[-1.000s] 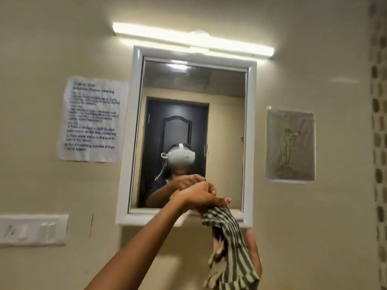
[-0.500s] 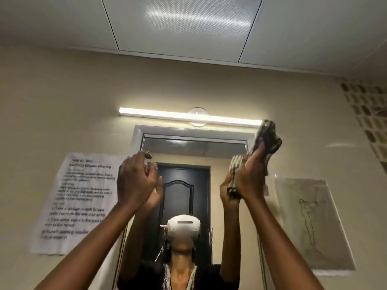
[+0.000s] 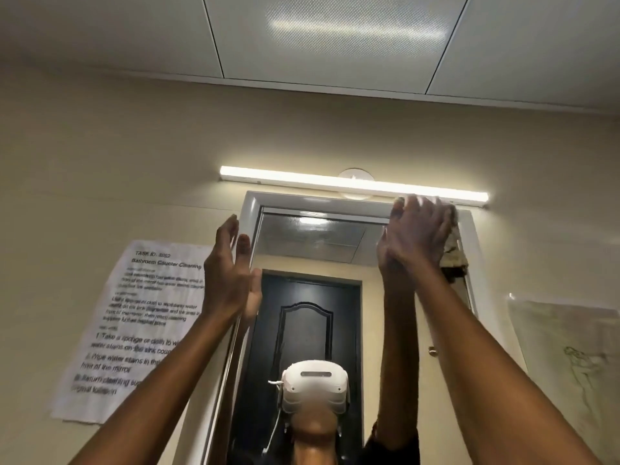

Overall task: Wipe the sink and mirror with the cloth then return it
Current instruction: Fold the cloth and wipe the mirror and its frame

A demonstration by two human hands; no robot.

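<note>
A white-framed mirror (image 3: 315,245) hangs on the cream wall ahead, reflecting a dark door and my raised arms. My right hand (image 3: 417,234) presses the striped cloth (image 3: 453,253) flat against the mirror's top right corner; only the cloth's edge shows beside and under the palm. My left hand (image 3: 226,276) is raised by the mirror's left frame, fingers apart, holding nothing. The sink is out of view.
A lit tube light (image 3: 352,184) runs just above the mirror frame. A printed instruction sheet (image 3: 134,330) is taped to the wall on the left, and a sketch on paper (image 3: 570,364) on the right. White ceiling panels (image 3: 335,38) fill the top.
My view has tilted up from the mirror's lower edge to its top. The cloth passed from my left hand into my right, which has risen to the top right corner.
</note>
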